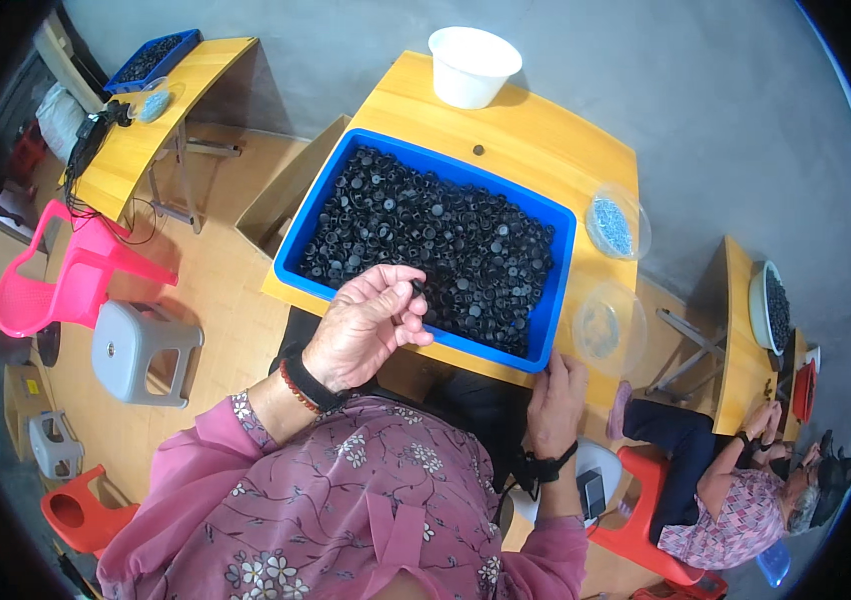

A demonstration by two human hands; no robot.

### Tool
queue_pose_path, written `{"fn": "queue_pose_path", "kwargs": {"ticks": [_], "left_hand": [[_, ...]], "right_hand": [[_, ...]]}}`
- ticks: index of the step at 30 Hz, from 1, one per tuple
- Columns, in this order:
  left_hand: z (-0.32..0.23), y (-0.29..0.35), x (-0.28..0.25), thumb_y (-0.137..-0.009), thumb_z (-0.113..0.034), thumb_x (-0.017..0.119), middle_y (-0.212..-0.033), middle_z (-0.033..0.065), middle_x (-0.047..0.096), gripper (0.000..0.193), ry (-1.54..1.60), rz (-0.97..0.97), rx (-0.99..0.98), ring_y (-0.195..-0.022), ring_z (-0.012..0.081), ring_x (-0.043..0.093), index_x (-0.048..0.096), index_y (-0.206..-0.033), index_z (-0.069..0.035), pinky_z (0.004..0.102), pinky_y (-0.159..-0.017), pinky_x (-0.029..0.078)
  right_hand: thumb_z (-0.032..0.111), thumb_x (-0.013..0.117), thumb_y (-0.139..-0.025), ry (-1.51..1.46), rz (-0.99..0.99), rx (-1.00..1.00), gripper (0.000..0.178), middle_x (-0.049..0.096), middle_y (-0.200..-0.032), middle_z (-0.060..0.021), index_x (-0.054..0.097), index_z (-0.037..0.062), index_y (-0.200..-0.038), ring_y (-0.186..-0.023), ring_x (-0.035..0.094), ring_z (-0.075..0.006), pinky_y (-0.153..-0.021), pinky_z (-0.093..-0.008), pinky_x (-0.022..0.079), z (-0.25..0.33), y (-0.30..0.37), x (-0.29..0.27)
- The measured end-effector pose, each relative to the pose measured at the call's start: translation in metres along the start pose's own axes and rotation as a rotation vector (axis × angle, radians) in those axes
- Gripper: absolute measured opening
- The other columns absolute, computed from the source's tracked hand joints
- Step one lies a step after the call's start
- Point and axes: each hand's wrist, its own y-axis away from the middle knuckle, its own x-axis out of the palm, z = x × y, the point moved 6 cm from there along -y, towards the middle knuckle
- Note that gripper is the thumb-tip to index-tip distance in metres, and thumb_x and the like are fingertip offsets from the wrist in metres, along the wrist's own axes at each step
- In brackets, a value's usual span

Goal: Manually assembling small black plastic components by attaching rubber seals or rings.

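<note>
My left hand (pixel 364 332) is raised over the near edge of a blue tray (pixel 562 285), pinching a small black cap (pixel 418 288) between thumb and fingers. The tray is filled with a heap of similar black caps (pixel 426 215). My right hand (pixel 556 408) is low at the table's near edge, beside the tray's near right corner. Its fingers are curled together; whatever they may hold is hidden. Right of the tray lie a clear round dish of small light-blue pieces (pixel 610 228) and another shallow clear dish (pixel 601 330).
A white bowl (pixel 471 72) stands at the far end of the yellow table (pixel 546 125), near one loose black cap (pixel 478 150). An open cardboard box (pixel 281 195) is left of it. Stools and a pink chair (pixel 71 270) stand left; a seated person (pixel 736 510) works at right.
</note>
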Motion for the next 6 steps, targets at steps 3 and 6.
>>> {"fn": "queue_pose_path", "kwargs": {"ticks": [3, 6], "left_hand": [[0.0, 0.001, -0.003, -0.102, -0.016, 0.057, -0.092, 0.0087, 0.065, 0.018, 0.003, -0.008, -0.005, -0.074, 0.0175, 0.066, 0.06, -0.114, -0.003, 0.0377, -0.074, 0.061], [0.002, -0.001, -0.001, -0.102, -0.017, 0.058, -0.092, 0.0089, 0.065, 0.019, -0.006, 0.034, -0.053, -0.074, 0.0177, 0.066, 0.06, -0.115, -0.003, 0.0379, -0.074, 0.061]], "right_hand": [[0.0, 0.063, -0.088, 0.063, -0.038, -0.051, 0.031, 0.059, -0.108, -0.0197, 0.062, -0.0009, -0.119, -0.101, 0.058, -0.038, -0.089, -0.0453, 0.046, 0.012, 0.012, -0.019], [0.0, 0.063, -0.09, -0.121, -0.055, 0.072, 0.025, 0.06, -0.111, -0.0205, 0.063, 0.0001, -0.115, -0.105, 0.059, -0.0355, -0.096, -0.0455, 0.044, 0.022, 0.014, -0.037]]}}
